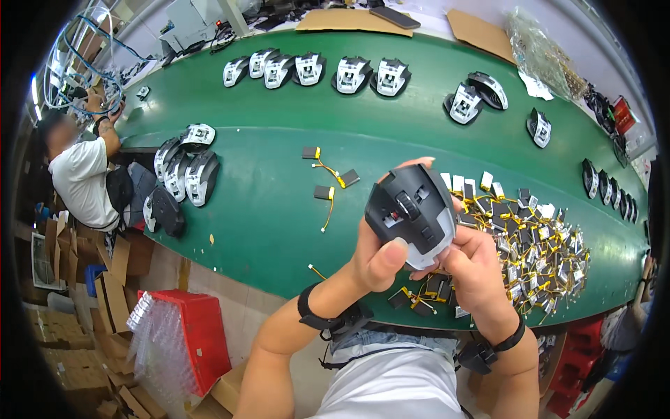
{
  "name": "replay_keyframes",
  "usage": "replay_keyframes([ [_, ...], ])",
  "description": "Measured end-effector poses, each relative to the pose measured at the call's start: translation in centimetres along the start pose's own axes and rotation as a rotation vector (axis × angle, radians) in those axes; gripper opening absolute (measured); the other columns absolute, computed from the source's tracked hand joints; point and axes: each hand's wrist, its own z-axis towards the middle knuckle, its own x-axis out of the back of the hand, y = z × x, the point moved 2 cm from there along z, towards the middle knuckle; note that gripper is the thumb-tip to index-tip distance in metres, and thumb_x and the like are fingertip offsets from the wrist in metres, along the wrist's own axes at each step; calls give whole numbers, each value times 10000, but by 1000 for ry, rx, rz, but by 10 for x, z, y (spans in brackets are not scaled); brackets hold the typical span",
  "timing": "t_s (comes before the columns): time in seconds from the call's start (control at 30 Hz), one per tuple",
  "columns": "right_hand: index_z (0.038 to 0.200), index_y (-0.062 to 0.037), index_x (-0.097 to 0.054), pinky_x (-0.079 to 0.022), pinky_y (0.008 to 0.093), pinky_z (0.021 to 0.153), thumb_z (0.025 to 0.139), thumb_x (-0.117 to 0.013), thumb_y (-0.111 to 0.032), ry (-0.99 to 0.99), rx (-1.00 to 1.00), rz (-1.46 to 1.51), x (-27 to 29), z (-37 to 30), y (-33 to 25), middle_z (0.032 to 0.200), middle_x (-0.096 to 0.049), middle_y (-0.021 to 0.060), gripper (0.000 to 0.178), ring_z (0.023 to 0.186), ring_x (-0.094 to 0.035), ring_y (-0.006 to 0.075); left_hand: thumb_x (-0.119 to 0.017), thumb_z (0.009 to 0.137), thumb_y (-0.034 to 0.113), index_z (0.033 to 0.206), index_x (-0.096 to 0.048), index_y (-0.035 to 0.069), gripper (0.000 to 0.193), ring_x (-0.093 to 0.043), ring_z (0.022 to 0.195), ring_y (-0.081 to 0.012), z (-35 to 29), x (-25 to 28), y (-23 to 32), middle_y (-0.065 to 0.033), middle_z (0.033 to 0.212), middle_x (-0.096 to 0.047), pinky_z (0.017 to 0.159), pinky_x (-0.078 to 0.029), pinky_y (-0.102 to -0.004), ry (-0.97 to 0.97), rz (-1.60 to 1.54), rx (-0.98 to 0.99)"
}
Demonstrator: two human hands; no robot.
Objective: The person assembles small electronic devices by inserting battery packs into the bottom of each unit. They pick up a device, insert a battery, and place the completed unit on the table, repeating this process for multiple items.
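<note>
A black and grey computer mouse (419, 234) with a scroll wheel and openings in its top is held up over the green table. My left hand (377, 260) wraps round its left side, thumb along the lower edge and fingertips showing past the far end. At the near, pale grey end, my right hand (477, 269) closes thumb and fingers on the mouse; whether a smaller part is pinched there is hidden. Just right of it spreads a pile of small batteries (551, 262) with yellow tape and wires. A few loose batteries (324, 192) lie to the left.
Partly built mice line the green table (279, 140): a far row (352, 75), a left cluster (201, 178) and a right row (591, 179). Flat cardboard (356, 22) lies at the back. A red crate (202, 335) stands lower left. Another person (80, 171) works at far left.
</note>
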Motion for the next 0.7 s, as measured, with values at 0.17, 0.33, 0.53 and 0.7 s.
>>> replay_keyframes([
  [0.17, 1084, 117, -609, -571, 327, 757, 897, -524, -76, -4, -44, 0, 3, 0, 4, 978, -693, 158, 282, 797, -702, 234, -577, 733, 755, 1456, -225, 31, 1082, -634, 982, -259, 3, 0, 2, -239, 1156, -581, 862, -527, -376, 67, 42, 164],
  [0.33, 1072, 121, -611, -573, 335, 763, 878, -543, -78, -5, -15, 22, 1, -3, 5, 966, -695, 177, 286, 790, -705, 242, -573, 746, 730, 1449, -244, 37, 1040, -652, 949, -280, 5, 2, 4, -262, 1131, -592, 836, -542, -380, 79, -38, 192],
  [0.53, 1078, 126, -612, -579, 340, 756, 867, -560, -75, -10, -15, -5, 1, -3, 1, 974, -695, 169, 296, 805, -709, 242, -567, 746, 735, 1443, -250, 30, 1041, -655, 943, -276, 6, -2, 8, -257, 1110, -604, 825, -546, -378, 66, 20, 163],
  [0.7, 1049, 119, -628, -578, 325, 738, 872, -555, -92, -1, -29, 18, 0, -2, 3, 965, -695, 152, 285, 789, -706, 230, -561, 732, 746, 1448, -232, 28, 1066, -649, 944, -264, 3, -2, 5, -250, 1130, -589, 813, -546, -374, 45, 75, 166],
])
